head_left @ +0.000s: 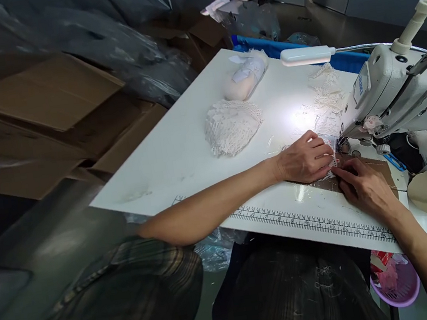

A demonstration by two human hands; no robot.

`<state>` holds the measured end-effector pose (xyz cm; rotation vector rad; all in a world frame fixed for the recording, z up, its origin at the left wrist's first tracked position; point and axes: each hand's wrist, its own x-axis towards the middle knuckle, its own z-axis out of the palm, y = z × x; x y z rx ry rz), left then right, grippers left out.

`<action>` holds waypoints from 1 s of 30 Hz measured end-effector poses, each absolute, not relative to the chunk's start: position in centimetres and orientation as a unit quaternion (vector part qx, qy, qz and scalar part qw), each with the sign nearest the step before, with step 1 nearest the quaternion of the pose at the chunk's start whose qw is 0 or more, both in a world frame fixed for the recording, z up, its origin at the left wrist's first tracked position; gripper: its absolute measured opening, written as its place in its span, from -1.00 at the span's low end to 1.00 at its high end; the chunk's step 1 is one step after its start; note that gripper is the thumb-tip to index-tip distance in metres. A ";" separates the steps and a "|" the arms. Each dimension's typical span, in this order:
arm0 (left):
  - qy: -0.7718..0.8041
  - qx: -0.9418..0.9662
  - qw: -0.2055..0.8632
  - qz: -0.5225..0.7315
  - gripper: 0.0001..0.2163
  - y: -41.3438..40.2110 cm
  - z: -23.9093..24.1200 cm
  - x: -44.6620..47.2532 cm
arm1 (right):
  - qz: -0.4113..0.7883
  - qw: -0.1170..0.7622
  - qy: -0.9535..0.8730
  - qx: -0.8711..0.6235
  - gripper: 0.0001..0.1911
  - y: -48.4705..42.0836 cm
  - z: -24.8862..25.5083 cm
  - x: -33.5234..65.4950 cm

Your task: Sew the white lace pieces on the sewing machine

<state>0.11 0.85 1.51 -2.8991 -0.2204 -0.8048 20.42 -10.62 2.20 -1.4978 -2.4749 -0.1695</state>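
A white sewing machine (377,86) stands at the right, its needle and presser foot over a small piece of white lace (329,173). My left hand (307,158) rests on that lace left of the foot, fingers curled down onto it and covering much of it. From the near right, my right hand (366,184) meets it; its index finger and thumb are closed at the lace's edge, close to my left fingertips. Beneath both hands lies a brown sheet (382,166) on the sewing table. The exact grip of each fingertip is partly hidden.
On the white table (173,149) lie a pile of lace pieces (232,126), a wrapped cream bundle (245,77) and more lace (325,98) behind the needle. A lamp (307,55) shines there. Cardboard boxes (43,93) stand left; a purple basket (402,292) is below.
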 end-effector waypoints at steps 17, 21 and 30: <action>-0.105 -0.975 0.078 -0.178 -0.68 0.3 1.8 0.1 | -0.038 0.113 -0.849 -0.516 -0.61 -10.8 2.4 20.3; -0.116 -0.980 0.059 -0.148 -0.70 0.7 2.4 0.3 | -0.021 0.097 -0.841 -0.531 -0.59 -10.8 2.4 20.3; -0.122 -0.966 0.019 -0.225 -0.72 1.5 1.3 0.7 | -0.031 0.099 -0.821 -0.562 -0.60 -10.9 2.6 19.6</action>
